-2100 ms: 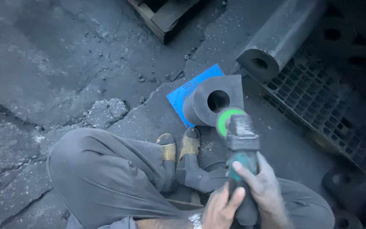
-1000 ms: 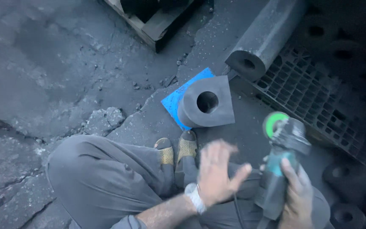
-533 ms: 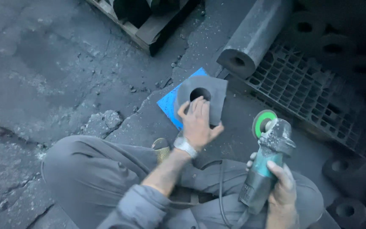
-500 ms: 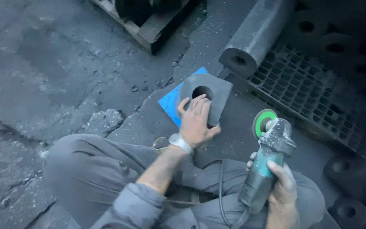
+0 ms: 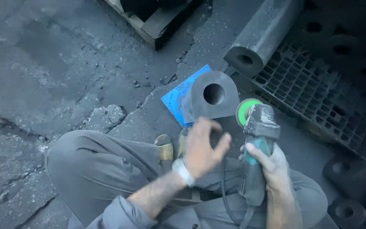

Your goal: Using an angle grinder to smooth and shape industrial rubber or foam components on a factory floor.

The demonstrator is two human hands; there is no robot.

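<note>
Squatting on the cracked floor (image 5: 64, 63), my right hand (image 5: 272, 165) grips the grinder (image 5: 257, 144), disc raised clear at three o'clock of the bored metal block (image 5: 210, 99). The block rests on a blue plate (image 5: 176, 97); my left hand (image 5: 202, 148) hovers open at six o'clock.

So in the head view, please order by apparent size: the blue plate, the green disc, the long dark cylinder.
1. long dark cylinder
2. blue plate, partly hidden under the grey block, so it may be bigger
3. green disc
</note>
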